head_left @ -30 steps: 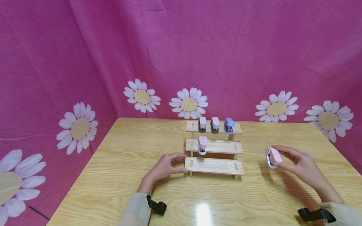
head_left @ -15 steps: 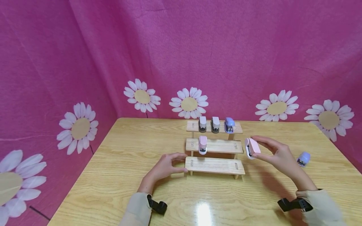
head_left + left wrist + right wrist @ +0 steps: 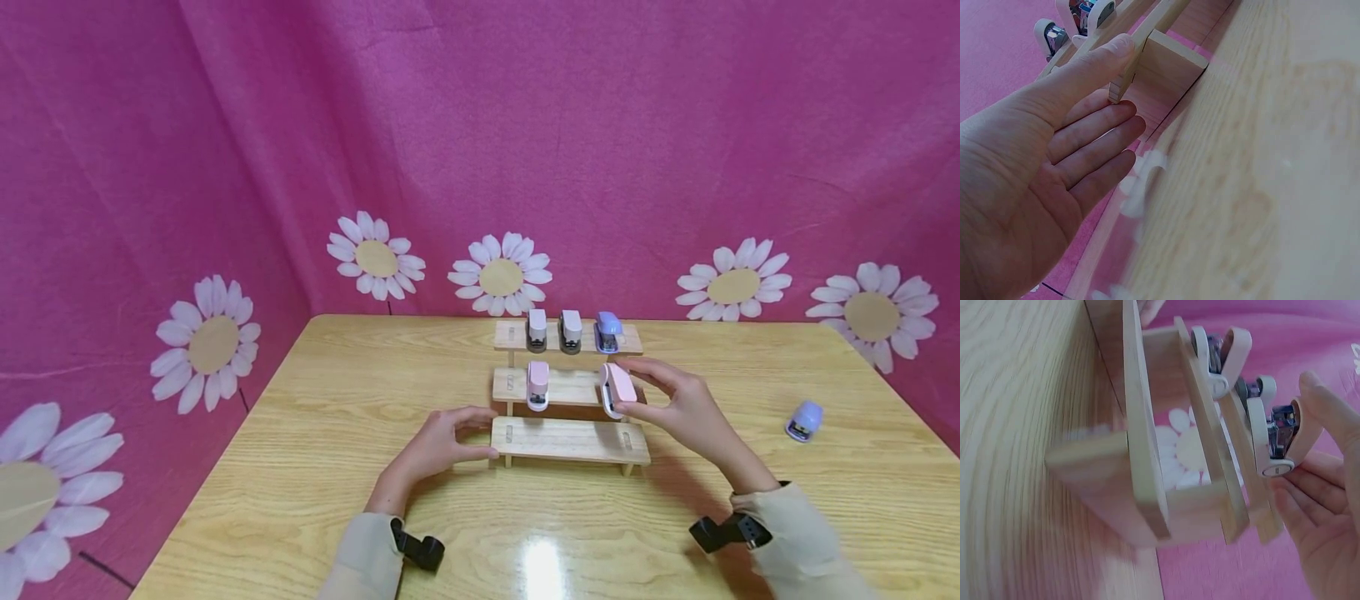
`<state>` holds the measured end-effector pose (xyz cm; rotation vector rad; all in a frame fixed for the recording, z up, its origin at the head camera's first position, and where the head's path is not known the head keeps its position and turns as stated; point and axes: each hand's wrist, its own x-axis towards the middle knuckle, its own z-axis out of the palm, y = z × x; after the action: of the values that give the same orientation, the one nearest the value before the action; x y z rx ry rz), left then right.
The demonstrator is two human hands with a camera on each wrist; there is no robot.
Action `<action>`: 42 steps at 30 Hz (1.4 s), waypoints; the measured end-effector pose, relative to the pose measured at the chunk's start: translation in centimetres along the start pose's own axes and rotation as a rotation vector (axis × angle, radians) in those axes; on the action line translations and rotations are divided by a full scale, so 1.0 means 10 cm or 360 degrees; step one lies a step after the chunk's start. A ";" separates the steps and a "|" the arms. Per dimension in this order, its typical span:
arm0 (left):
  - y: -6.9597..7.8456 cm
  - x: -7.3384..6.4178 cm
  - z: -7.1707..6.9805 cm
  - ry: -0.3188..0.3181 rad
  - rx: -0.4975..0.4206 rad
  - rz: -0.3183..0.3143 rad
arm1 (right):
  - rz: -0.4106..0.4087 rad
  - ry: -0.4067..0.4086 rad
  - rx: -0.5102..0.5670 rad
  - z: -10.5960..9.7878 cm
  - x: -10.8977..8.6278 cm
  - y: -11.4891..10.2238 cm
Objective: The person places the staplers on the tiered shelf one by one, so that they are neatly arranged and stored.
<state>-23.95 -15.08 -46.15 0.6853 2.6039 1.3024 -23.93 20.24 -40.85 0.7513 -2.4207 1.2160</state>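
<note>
In the head view my right hand (image 3: 686,408) pinches a pink mini stapler (image 3: 619,385) between thumb and fingers, at the right end of the middle tier. The right wrist view shows this stapler's white base (image 3: 1259,428) close to the tier; whether they touch I cannot tell. My left hand (image 3: 438,443) grips the left end of the lowest tier of a three-tier wooden rack (image 3: 570,442). In the left wrist view its thumb lies against the board's end (image 3: 1124,81), fingers on the other side. A second pink stapler (image 3: 537,383) stands at the middle tier's left.
On the top tier stand two grey-white staplers (image 3: 536,329) and a blue-purple stapler (image 3: 608,331). Another blue-purple stapler (image 3: 806,420) is on the wooden table (image 3: 337,400) at the right. A pink flowered cloth (image 3: 600,150) hangs behind.
My right hand has carried the pink stapler leftward from the table's right side to the rack's middle tier, uncovering the blue-purple stapler on the table. The left hand has stayed in place.
</note>
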 end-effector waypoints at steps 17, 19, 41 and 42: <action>0.00 0.00 0.00 0.0012 -0.0006 -0.0009 | 0.0024 0.0018 -0.0126 0.35 0.20 -0.14; 0.00 0.00 0.00 0.0013 -0.0003 -0.0005 | 0.0022 0.0018 -0.0149 0.37 0.21 -0.15; -0.02 0.01 0.00 -0.0001 0.0004 -0.0003 | 0.0162 -0.0078 -0.0283 0.47 0.29 -0.19; -0.01 0.01 0.00 -0.0001 0.0007 -0.0006 | 0.0161 -0.0076 -0.0286 0.47 0.29 -0.19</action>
<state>-24.03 -15.09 -46.28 0.6812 2.6073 1.2958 -25.38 14.61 -40.86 0.6181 -2.5930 1.0082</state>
